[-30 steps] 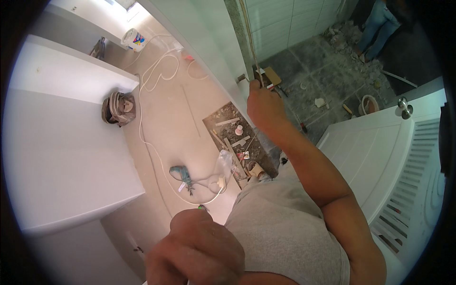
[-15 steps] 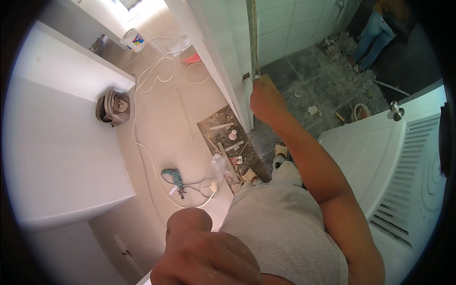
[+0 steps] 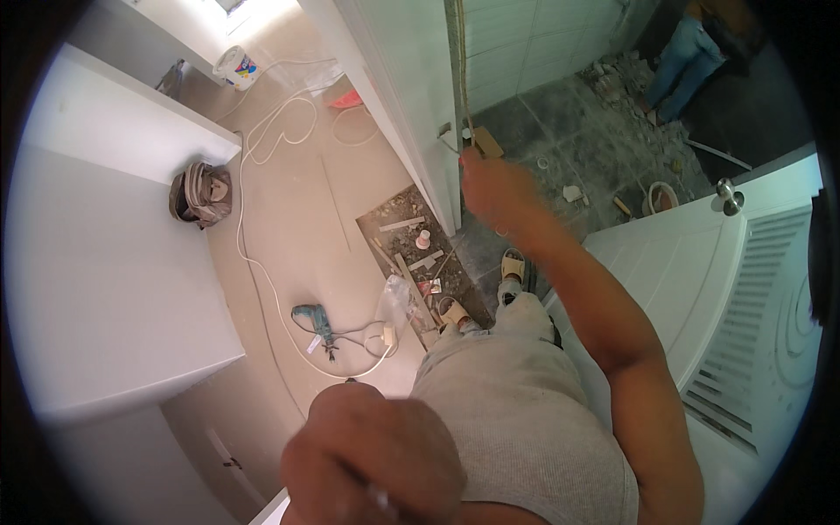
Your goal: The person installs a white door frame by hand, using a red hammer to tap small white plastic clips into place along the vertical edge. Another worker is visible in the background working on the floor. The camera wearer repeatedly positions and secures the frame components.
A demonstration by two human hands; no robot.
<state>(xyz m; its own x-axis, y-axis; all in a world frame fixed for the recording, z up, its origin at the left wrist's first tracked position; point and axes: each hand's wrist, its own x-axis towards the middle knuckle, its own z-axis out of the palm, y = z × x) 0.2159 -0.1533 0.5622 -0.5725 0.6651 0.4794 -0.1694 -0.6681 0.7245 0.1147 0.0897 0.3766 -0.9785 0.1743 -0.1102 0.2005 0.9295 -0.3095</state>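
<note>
Close below me, my left hand (image 3: 376, 455) looms large and slightly blurred, its fingers curled closed; a small bright spot shows among them, but what they hold is hidden. My right hand (image 3: 503, 194) reaches out to the white door frame (image 3: 448, 206), fingers closed in a pinch. A thin pale tip seems to stick out of it toward the small metal plate (image 3: 444, 129) in the frame; its kind I cannot make out. Just beyond that hand is a tan, card-like piece (image 3: 487, 143). A beige cord or strip (image 3: 462, 66) runs down the frame's inner edge.
At right stands a white louvred door (image 3: 656, 262) with a round knob (image 3: 730, 198). A person in jeans (image 3: 687, 66) stands by rubble (image 3: 617, 92). On the floor at left lie a teal power drill (image 3: 312, 325), white cable (image 3: 278, 293) and a backpack (image 3: 201, 194). Debris fills a threshold pit (image 3: 407, 219).
My right hand has dropped slightly down the frame, uncovering more of the tan piece. My left hand has turned and shifted a little. The view has tilted slightly.
</note>
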